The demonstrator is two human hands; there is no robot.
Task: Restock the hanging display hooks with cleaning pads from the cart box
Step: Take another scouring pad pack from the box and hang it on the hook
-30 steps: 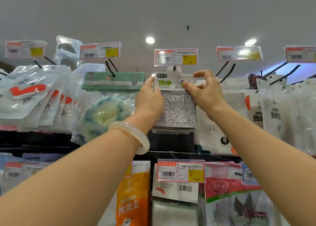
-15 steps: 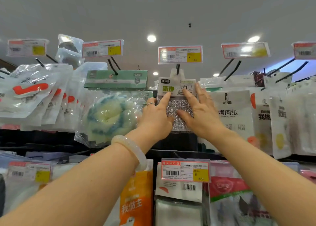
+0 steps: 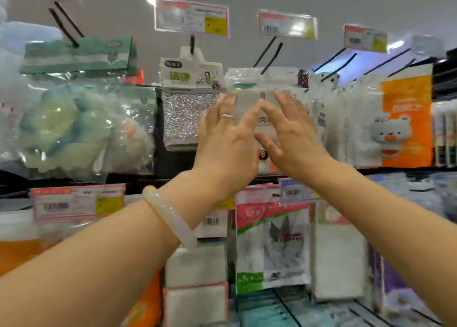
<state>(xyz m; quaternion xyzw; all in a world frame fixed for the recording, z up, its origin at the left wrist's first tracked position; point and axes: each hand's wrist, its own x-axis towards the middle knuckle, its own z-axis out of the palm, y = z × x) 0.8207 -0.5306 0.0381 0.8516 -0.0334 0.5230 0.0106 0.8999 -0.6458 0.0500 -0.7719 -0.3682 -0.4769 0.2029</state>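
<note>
The silver cleaning pad pack (image 3: 189, 114) hung from its display hook (image 3: 192, 45) under a price tag (image 3: 191, 15), between a green-headed sponge bag (image 3: 74, 119) and white paper packs (image 3: 262, 99). The left hand (image 3: 226, 141) and right hand (image 3: 291, 138) were raised just right of the pad. Both had fingers spread straight and held nothing, in front of the white packs.

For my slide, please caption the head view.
Both open hands, left and right, beside a silver pad pack hanging on its hook.
</note>
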